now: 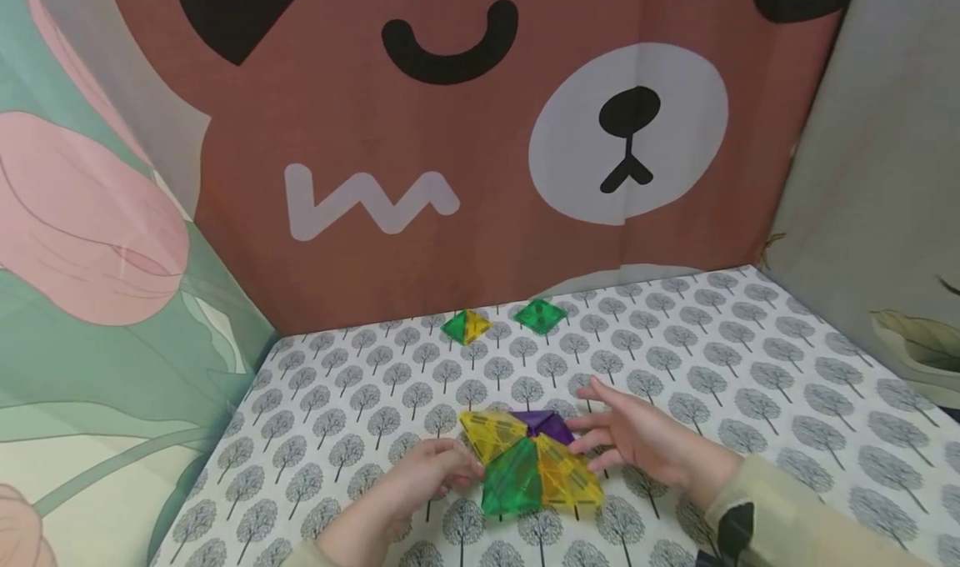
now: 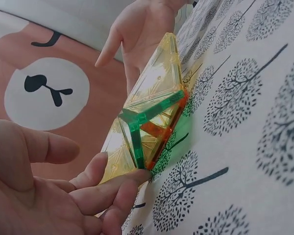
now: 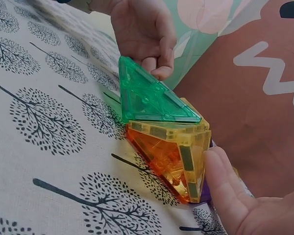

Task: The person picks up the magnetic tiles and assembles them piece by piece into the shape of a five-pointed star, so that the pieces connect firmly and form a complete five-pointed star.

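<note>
A low structure of translucent magnetic tiles stands on the tree-print cloth, with yellow tiles (image 1: 495, 436) (image 1: 573, 475), a green triangle (image 1: 512, 477) in front and a purple piece (image 1: 551, 425) behind. Orange tile (image 3: 159, 159) shows underneath in the right wrist view. My left hand (image 1: 423, 477) is at its left side; in the left wrist view a fingertip touches the lower corner by the green tile (image 2: 137, 139), with the fingers loosely bent. At the right side, my right hand (image 1: 641, 442) spreads its fingers, their tips against or very near the yellow and purple tiles.
Farther back on the cloth (image 1: 360, 434) lie a small green-and-yellow tile pyramid (image 1: 467, 327) and a green tile piece (image 1: 540, 316). A bear-print curtain (image 1: 337, 275) rises behind them, with fabric walls on both sides.
</note>
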The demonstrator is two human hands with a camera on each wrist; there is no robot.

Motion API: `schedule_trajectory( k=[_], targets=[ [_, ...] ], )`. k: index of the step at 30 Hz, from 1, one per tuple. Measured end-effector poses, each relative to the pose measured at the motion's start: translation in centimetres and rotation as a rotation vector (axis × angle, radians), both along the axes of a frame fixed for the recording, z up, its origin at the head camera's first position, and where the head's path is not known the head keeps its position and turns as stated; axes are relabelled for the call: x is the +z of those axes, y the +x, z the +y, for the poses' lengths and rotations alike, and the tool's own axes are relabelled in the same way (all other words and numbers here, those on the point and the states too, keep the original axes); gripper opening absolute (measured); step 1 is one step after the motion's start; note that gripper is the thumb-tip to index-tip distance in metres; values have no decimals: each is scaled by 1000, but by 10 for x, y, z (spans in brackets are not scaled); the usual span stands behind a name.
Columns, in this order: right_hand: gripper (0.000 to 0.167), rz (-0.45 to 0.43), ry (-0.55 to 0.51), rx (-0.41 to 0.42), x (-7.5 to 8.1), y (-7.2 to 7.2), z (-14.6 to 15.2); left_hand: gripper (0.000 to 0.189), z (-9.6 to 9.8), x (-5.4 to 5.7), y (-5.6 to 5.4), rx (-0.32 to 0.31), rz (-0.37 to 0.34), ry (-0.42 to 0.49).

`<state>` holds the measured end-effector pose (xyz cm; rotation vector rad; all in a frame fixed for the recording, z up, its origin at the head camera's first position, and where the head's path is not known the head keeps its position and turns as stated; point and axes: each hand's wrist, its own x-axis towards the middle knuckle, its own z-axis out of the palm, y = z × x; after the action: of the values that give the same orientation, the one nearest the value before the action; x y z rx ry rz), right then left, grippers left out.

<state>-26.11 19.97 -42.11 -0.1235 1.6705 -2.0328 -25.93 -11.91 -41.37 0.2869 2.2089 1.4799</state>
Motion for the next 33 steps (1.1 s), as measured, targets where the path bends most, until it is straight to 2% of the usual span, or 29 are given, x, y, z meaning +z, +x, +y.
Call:
schedule_trajectory(
  k=[3, 5, 8, 10, 12, 15, 18, 20, 22, 26, 31, 33],
  targets=[
    [88, 18, 48, -9, 1, -2, 0, 26, -7, 2, -6, -24, 1, 2],
    [87, 41, 101, -24, 3, -5, 2, 27, -18, 5, -18, -10, 19, -8],
    [85, 74, 186, -59, 6, -20, 5, 30, -37, 12, -48, 87, 43, -25],
    [84, 85, 226, -60, 8, -35, 6, 33, -48, 16, -72, 170, 47, -21],
    [82, 90, 245, -53, 9, -54, 4, 38, -53, 17, -95, 221, 39, -2],
    [79, 91, 243, -31, 6, -83, -6, 47, -52, 14, -124, 216, 15, 21],
    [74, 97, 208, -12, 2, -110, -25, 51, -43, 9, -146, 214, 12, -17],
    [71, 104, 182, 0, 0, -126, -38, 52, -37, 8, -156, 216, 28, -60],
    [68, 116, 162, 11, -1, -140, -50, 55, -34, 9, -165, 228, 21, -56],
    [67, 112, 149, 0, -4, -165, -65, 57, -29, 10, -177, 242, -21, 52],
    [67, 94, 114, -49, -7, -190, -75, 53, -15, 1, -190, 285, -38, 173],
    [65, 75, 91, -95, -8, -196, -78, 53, -9, -3, -194, 300, -41, 194]
  ],
)
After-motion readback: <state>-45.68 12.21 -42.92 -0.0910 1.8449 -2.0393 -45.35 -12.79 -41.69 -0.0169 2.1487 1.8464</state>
